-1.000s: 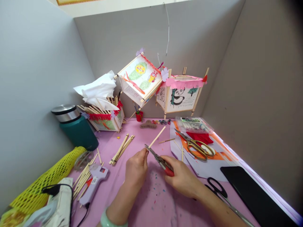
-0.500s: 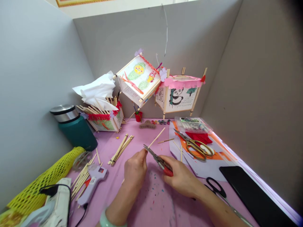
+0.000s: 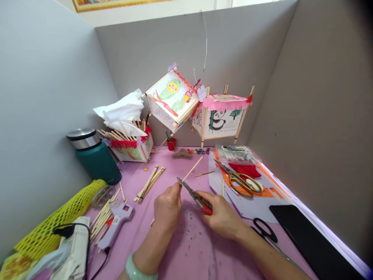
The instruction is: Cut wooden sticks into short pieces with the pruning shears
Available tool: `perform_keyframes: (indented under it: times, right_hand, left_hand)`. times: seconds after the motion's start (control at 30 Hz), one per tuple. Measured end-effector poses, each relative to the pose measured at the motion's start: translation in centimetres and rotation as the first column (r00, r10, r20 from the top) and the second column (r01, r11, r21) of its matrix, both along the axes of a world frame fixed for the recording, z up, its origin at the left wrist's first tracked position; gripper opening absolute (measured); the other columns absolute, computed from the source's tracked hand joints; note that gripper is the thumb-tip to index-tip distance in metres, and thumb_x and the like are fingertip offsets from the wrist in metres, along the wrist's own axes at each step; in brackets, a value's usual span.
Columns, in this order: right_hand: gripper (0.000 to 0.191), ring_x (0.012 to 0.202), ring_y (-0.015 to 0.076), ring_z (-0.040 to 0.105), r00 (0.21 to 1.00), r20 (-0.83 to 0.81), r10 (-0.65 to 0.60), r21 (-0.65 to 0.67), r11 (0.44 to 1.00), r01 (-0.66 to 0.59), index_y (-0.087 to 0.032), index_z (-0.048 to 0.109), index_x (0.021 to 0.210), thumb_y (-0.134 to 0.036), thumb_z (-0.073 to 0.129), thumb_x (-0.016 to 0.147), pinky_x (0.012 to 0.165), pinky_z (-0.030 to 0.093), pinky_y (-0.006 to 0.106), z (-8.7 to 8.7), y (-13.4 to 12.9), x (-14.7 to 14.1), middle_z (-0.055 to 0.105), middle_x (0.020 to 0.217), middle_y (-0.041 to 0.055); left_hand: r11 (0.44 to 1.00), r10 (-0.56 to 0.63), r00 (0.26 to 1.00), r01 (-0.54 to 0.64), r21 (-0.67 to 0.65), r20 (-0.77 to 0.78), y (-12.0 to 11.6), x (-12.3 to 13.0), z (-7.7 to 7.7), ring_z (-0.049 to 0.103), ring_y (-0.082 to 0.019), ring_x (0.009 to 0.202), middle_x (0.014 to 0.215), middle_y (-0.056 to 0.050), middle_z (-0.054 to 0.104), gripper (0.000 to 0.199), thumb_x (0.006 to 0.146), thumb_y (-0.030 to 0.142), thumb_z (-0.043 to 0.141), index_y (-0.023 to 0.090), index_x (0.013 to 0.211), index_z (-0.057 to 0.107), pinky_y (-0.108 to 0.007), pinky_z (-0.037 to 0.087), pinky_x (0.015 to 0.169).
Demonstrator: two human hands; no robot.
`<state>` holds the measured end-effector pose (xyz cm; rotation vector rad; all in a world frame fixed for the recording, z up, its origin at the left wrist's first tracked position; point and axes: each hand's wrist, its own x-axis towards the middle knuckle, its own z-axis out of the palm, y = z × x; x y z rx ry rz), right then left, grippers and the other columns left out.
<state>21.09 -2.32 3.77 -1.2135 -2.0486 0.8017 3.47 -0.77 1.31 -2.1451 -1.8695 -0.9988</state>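
Observation:
A thin wooden stick (image 3: 193,169) is pinched in my left hand (image 3: 168,206), its free end slanting up and away to the right. My right hand (image 3: 221,216) is wrapped round the red handles of a pair of pruning shears (image 3: 192,193). The blades lie across the stick just beyond my left fingertips; whether they have cut into it cannot be told. Left of my left hand lie small stick bundles (image 3: 150,183) tied with dark bands. A short stick piece (image 3: 204,174) rests beyond the shears.
A purple glue gun (image 3: 116,225) and loose sticks (image 3: 101,219) lie at left, near a teal bottle (image 3: 97,161). Gold-handled scissors (image 3: 240,181), black-handled scissors (image 3: 265,231) and a black tablet-like slab (image 3: 309,237) are at right. Paper lanterns (image 3: 224,118) stand or hang behind.
The camera view has shifted slightly. My hands, the stick and the shears keep almost the same positions relative to each other.

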Motion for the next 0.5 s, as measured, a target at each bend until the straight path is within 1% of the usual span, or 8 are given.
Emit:
perform_keyframes:
  times: [0.1,0.2,0.27,0.33,0.4,0.5]
  right_hand:
    - [0.045,0.078,0.0178,0.059,1.0,0.016,-0.016,0.013,1.0,0.016,-0.021,0.064,0.098,-0.002,0.046,0.061,0.071,0.044,0.025,-0.1,-0.1,-0.1,0.068,0.088,0.0023]
    - [0.046,0.08,0.0183,0.059,0.999,0.036,-0.038,0.024,0.999,0.037,-0.022,0.064,0.1,-0.002,0.047,0.062,0.072,0.044,0.025,-0.1,-0.2,-0.2,0.068,0.09,0.0025]
    - [0.048,0.083,0.019,0.06,0.998,0.042,-0.047,0.032,0.998,0.046,-0.022,0.063,0.102,-0.002,0.048,0.062,0.074,0.044,0.026,-0.1,-0.3,-0.3,0.068,0.093,0.003]
    - [0.049,0.085,0.0194,0.06,0.998,0.044,-0.049,0.038,0.998,0.047,-0.023,0.063,0.103,-0.002,0.049,0.062,0.076,0.044,0.026,-0.1,-0.4,-0.2,0.068,0.096,0.0034]
    - [0.049,0.087,0.0194,0.06,0.998,0.044,-0.043,0.037,0.998,0.042,-0.023,0.063,0.103,-0.002,0.048,0.061,0.077,0.044,0.026,-0.1,-0.4,-0.2,0.068,0.098,0.0034]
    - [0.05,0.089,0.0191,0.06,0.999,0.037,-0.031,0.036,0.999,0.029,-0.023,0.063,0.103,-0.002,0.048,0.06,0.079,0.043,0.026,-0.1,-0.4,0.0,0.067,0.101,0.0031]
  left_hand:
    - [1.0,-0.002,1.0,0.002,-0.008,0.007,0.0,0.0,0.1,0.065,-0.017,0.066,0.076,-0.006,0.07,0.024,0.092,0.023,0.042,0.018,0.095,0.064,-0.024,0.038,0.058]
    - [0.998,-0.02,0.999,0.023,-0.053,0.048,0.1,-0.1,0.3,0.062,-0.017,0.06,0.07,-0.004,0.068,0.025,0.092,0.026,0.039,0.018,0.093,0.063,-0.024,0.035,0.055]
    - [0.994,-0.04,0.993,0.051,-0.095,0.109,0.2,-0.3,0.4,0.059,-0.015,0.056,0.064,-0.002,0.064,0.026,0.093,0.027,0.038,0.019,0.094,0.062,-0.023,0.033,0.054]
    - [0.987,-0.079,0.977,0.105,-0.123,0.197,0.3,-0.5,0.6,0.054,-0.014,0.052,0.058,0.0,0.059,0.027,0.092,0.029,0.037,0.019,0.091,0.063,-0.023,0.032,0.054]
    - [0.972,-0.134,0.942,0.185,-0.144,0.309,0.5,-0.7,0.8,0.048,-0.012,0.049,0.054,0.003,0.052,0.03,0.092,0.032,0.037,0.019,0.086,0.063,-0.022,0.031,0.053]
    - [0.929,-0.173,0.848,0.31,-0.204,0.501,0.6,-0.9,1.3,0.041,-0.011,0.046,0.049,0.006,0.042,0.032,0.09,0.037,0.038,0.018,0.085,0.063,-0.021,0.029,0.049]
